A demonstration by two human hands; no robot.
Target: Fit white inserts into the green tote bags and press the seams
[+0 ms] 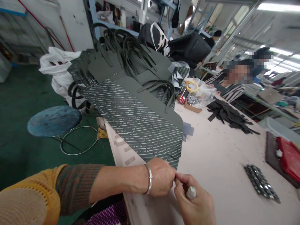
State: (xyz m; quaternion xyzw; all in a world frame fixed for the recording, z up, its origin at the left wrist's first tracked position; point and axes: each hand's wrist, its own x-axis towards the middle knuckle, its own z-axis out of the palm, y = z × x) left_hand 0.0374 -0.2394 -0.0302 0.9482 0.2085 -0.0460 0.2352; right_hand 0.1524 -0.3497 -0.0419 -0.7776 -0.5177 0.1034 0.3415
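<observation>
A dark green printed paper bag panel lies flat on the pale table, atop a long stack of similar bags with black handles. My left hand, with a silver bangle at the wrist, is closed in a pinch at the panel's near corner. My right hand meets it there, fingers curled round a small white-tipped tool, thumb and forefinger pinching the same corner.
A pile of black strips lies at the far right of the table. Small metal pieces sit near a red box. A blue round stool stands on the green floor at left. Other people sit at the right.
</observation>
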